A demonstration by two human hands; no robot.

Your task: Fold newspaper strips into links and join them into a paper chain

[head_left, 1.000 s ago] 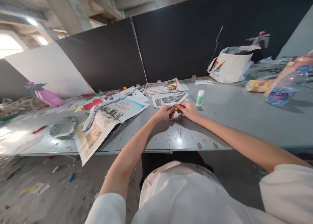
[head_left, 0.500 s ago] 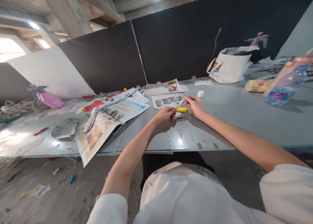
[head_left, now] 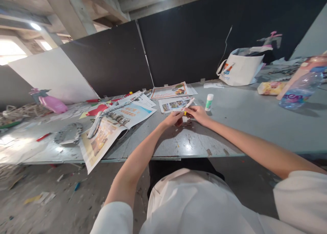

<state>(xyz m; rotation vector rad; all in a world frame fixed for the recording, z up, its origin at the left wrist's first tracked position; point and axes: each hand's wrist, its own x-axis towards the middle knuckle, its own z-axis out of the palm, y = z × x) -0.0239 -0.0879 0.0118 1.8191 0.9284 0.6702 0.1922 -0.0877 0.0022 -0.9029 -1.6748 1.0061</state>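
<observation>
In the head view my left hand (head_left: 175,118) and my right hand (head_left: 198,115) meet just above the desk, fingers pinched together. Between them they grip a narrow folded paper strip (head_left: 189,103), whose free end points up and away to the right. Most of a yellow object (head_left: 185,113) is hidden behind the fingers; only a small bit shows. Beneath the hands lies a small pile of paper pieces (head_left: 187,121), partly covered. A white and green glue stick (head_left: 209,102) stands upright, just beyond my right hand.
Printed sheets (head_left: 168,92) lie behind the hands, and an open magazine (head_left: 102,142) overhangs the desk's front edge at left. A braided ring (head_left: 68,133) and red pen (head_left: 43,137) are farther left. At right are a white bag (head_left: 240,68) and a water bottle (head_left: 298,90).
My right hand has moved left and slightly nearer, up against my left hand. The strip now juts up past the fingers. The glue stick shows fully, while the yellow object is mostly covered.
</observation>
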